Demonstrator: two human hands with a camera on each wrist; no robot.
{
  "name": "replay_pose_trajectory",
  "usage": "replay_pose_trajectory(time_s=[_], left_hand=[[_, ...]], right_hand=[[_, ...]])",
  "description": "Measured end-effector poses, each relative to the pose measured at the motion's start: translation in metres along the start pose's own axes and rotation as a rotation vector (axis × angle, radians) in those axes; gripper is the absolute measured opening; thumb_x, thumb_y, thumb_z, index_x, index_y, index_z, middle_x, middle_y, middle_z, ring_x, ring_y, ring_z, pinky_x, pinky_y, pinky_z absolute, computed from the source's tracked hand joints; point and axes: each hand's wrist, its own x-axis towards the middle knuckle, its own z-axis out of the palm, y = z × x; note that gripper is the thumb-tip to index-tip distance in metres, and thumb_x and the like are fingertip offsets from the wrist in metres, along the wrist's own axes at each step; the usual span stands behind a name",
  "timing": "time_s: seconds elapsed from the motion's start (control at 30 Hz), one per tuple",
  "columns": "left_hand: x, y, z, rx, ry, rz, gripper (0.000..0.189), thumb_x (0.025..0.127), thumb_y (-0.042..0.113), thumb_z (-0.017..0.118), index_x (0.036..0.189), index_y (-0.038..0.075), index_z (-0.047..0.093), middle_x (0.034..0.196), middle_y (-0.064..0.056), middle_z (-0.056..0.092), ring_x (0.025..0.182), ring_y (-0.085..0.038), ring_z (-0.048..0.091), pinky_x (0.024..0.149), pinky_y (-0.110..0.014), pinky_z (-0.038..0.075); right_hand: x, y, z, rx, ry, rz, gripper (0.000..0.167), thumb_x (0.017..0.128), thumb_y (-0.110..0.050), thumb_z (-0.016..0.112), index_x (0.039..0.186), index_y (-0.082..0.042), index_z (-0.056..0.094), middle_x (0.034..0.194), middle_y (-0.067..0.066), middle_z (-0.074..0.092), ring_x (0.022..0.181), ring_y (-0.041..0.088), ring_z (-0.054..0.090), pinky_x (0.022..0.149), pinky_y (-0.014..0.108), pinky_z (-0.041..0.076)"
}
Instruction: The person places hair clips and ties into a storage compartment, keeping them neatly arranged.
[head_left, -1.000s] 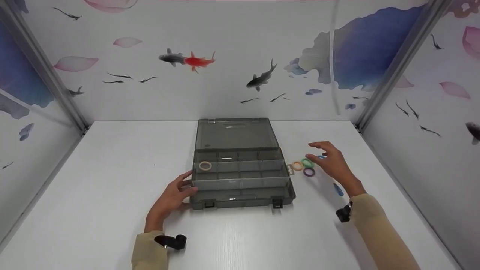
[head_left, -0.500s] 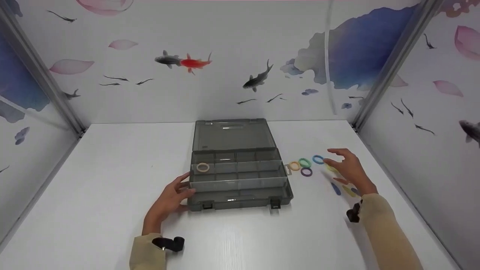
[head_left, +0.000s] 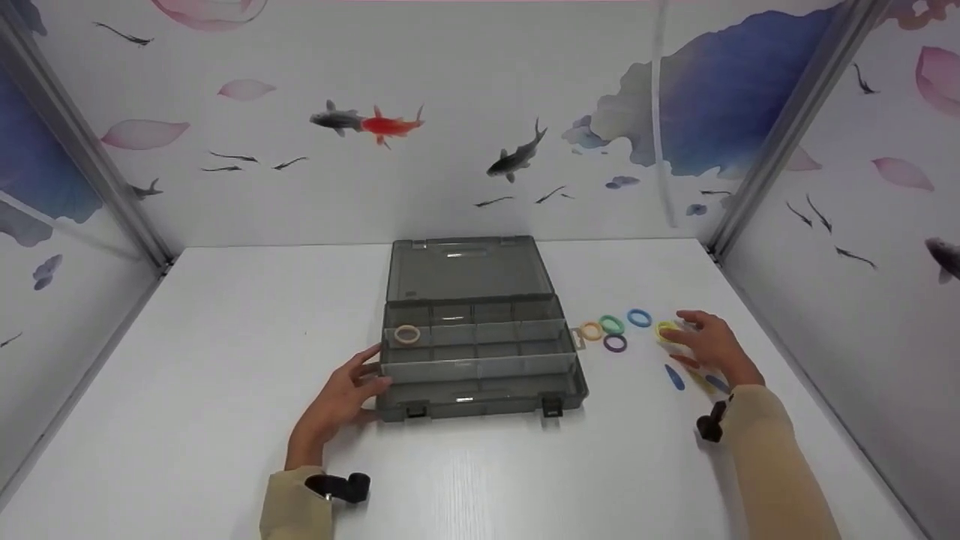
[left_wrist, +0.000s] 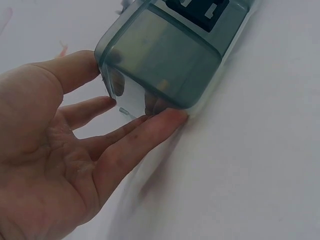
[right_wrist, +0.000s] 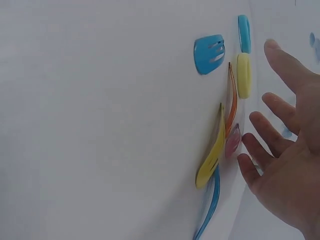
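A grey translucent compartment box (head_left: pixel 480 409) stands with its lid (head_left: pixel 469 270) raised, and a beige hair tie (head_left: pixel 407 335) sits in a left-hand compartment. My left hand (head_left: pixel 341 397) rests against the box's left side; in the left wrist view its fingers (left_wrist: pixel 145 131) are spread along the wall and corner. My right hand (head_left: pixel 716 349) is over a yellow hair tie (head_left: pixel 664 330), its thumb overlapping the ring in the head view. In the right wrist view the right hand (right_wrist: pixel 295 140) has extended fingers with nothing between them. A blue hair tie (head_left: pixel 639 318) lies just left of the yellow one.
Beside the box are orange (head_left: pixel 592 331), green (head_left: pixel 612 324) and purple hair ties (head_left: pixel 615 343). Below my right hand lie drop-shaped hair clips: blue (right_wrist: pixel 210 54), orange (right_wrist: pixel 231 100), yellow (right_wrist: pixel 212 155) and others. A white panel with painted fish (head_left: pixel 390 124) stands behind the table.
My right hand has moved right and down from above the green and blue hair ties, past the blue one to the yellow one. The left hand and box stay in place.
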Motion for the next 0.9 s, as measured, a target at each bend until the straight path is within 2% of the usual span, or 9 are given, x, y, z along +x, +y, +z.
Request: replay_pose_trajectory(time_s=[0.1,0.2,0.3,0.33,0.4,0.5,0.6,0.7,0.9], left_hand=[[0.0002,-0.0003,0.0002,0.001,-0.005,0.007,0.068,0.099,0.022,0.063,0.159,0.021,0.029,0.159,-0.024,0.034,0.139,-0.044,0.046,0.096,-0.055,0.056],[0.0005,-0.0016,0.0008,-0.007,-0.005,0.008,0.069,0.099,0.020,0.063,0.159,0.019,0.029,0.158,-0.025,0.035,0.139,-0.045,0.046,0.095,-0.056,0.056],[0.0010,-0.0025,0.0006,-0.015,-0.007,0.009,0.068,0.099,0.019,0.062,0.159,0.020,0.030,0.158,-0.025,0.035,0.139,-0.045,0.045,0.094,-0.055,0.057],[0.0013,-0.0027,0.0006,-0.017,-0.004,0.012,0.068,0.099,0.019,0.063,0.159,0.020,0.030,0.158,-0.025,0.035,0.139,-0.046,0.045,0.094,-0.055,0.057],[0.0013,-0.0021,0.0001,-0.017,-0.002,0.014,0.068,0.099,0.019,0.062,0.159,0.020,0.030,0.158,-0.025,0.035,0.140,-0.046,0.044,0.095,-0.056,0.056],[0.0015,-0.0018,-0.0002,-0.010,-0.006,0.014,0.068,0.099,0.020,0.062,0.159,0.020,0.029,0.158,-0.025,0.034,0.139,-0.046,0.044,0.096,-0.056,0.056],[0.0017,-0.0004,0.0001,-0.016,-0.003,0.011,0.068,0.099,0.020,0.062,0.159,0.020,0.029,0.158,-0.025,0.035,0.139,-0.045,0.045,0.096,-0.056,0.056],[0.0024,0.0003,0.0003,-0.023,-0.005,0.010,0.068,0.099,0.020,0.062,0.159,0.021,0.030,0.158,-0.024,0.035,0.139,-0.044,0.045,0.096,-0.055,0.056],[0.0018,0.0008,0.0002,-0.032,-0.017,0.012,0.069,0.099,0.018,0.062,0.159,0.019,0.028,0.158,-0.025,0.034,0.140,-0.046,0.044,0.096,-0.057,0.055]], right_hand=[[-0.0008,0.0012,-0.0004,0.002,-0.007,-0.001,0.095,0.090,-0.052,0.070,0.159,-0.007,0.023,0.165,0.028,0.011,0.151,0.050,0.014,0.122,0.066,0.018],[-0.0020,0.0010,0.0006,0.047,-0.035,-0.006,0.094,0.090,-0.042,0.073,0.159,-0.004,0.022,0.165,0.029,0.005,0.146,0.047,0.027,0.117,0.055,0.038],[-0.0025,-0.0003,0.0021,0.077,-0.043,-0.012,0.084,0.093,-0.031,0.072,0.157,-0.001,0.027,0.164,0.032,0.005,0.135,0.042,0.042,0.092,0.031,0.058],[-0.0025,-0.0013,0.0030,0.092,-0.044,-0.017,0.080,0.093,-0.027,0.072,0.155,0.001,0.029,0.164,0.033,0.006,0.130,0.039,0.046,0.082,0.024,0.059],[-0.0019,-0.0026,0.0038,0.075,-0.032,-0.010,0.074,0.094,-0.027,0.071,0.152,0.000,0.036,0.162,0.034,0.010,0.128,0.037,0.046,0.079,0.019,0.057],[-0.0002,-0.0041,0.0046,0.041,-0.020,0.005,0.068,0.094,-0.029,0.070,0.149,-0.001,0.041,0.161,0.033,0.013,0.130,0.038,0.042,0.098,0.033,0.054],[0.0004,-0.0047,0.0049,-0.003,-0.005,0.012,0.068,0.094,-0.034,0.070,0.148,-0.003,0.043,0.161,0.034,0.012,0.136,0.045,0.033,0.117,0.057,0.035],[-0.0014,-0.0049,0.0054,-0.064,0.021,0.008,0.068,0.094,-0.039,0.068,0.146,-0.003,0.045,0.161,0.034,0.014,0.141,0.052,0.024,0.117,0.070,0.019],[-0.0069,-0.0059,0.0090,-0.111,0.062,-0.023,0.061,0.095,-0.038,0.064,0.143,-0.003,0.049,0.158,0.033,0.024,0.136,0.053,0.029,0.110,0.074,0.021]])
